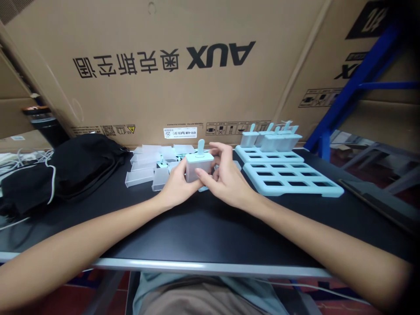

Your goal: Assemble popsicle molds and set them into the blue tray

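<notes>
An ice pop mold (198,167), a translucent cup capped by a light blue lid with an upright stick, stands between my hands above the near middle of the table. My left hand (177,186) is closed around its left side. Fingers of my right hand (226,177) curl against its right side, the thumb across the front. Behind and to the left lie several loose translucent mold cups (140,177), with small light blue pieces (162,163) among them. Part of the area behind my hands is hidden.
Two light blue racks (295,189) with rows of openings lie at the right; several capped molds (277,142) stand in the far one. A black bag (78,164), white cables (24,162) and a dark cylinder (44,124) sit left. Large cardboard boxes (147,96) form the back; a blue frame (357,83) rises right.
</notes>
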Available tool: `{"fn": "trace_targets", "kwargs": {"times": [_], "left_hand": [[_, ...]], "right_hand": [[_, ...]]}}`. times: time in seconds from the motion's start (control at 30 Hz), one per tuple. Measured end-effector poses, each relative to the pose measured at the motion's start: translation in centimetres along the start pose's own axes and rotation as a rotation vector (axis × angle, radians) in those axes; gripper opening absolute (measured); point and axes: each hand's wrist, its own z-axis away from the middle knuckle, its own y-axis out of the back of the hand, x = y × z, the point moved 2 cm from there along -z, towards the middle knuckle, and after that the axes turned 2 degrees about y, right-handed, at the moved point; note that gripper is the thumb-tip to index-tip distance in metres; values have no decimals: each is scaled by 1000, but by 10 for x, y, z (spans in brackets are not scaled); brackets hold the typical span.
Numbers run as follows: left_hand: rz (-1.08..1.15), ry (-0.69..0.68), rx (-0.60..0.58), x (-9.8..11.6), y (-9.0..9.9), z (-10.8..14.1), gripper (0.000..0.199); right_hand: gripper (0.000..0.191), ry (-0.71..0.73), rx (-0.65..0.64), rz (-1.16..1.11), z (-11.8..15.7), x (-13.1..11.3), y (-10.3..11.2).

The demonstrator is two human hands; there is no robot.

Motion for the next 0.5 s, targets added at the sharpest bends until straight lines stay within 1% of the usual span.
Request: {"fn": "trace_targets", "kwargs": {"times": [0.07,0.1,0.17,0.27,0.37,0.43,0.5], "left_hand": [[5,-6,-8,1,0,0,45],[-11,-10,-18,2,0,0,41],[-98,-22,-54,4,1,0,34],[-288,-33,-106,4,2,2,29],[-392,-52,-105,3,4,5,30],[-390,-62,-111,4,3,6,30],[-361,-64,-150,8,2,7,28]], "right_hand": [[72,66,69,64,2,-5,0],[74,108,68,107,4,-8,-1],[72,170,1,207,6,-15,-2],[59,174,-116,329,9,-21,-4],[51,153,-141,363,6,-21,-2],[48,148,-109,395,-3,-18,9],[49,121,-19,473,-15,-11,32]]}}
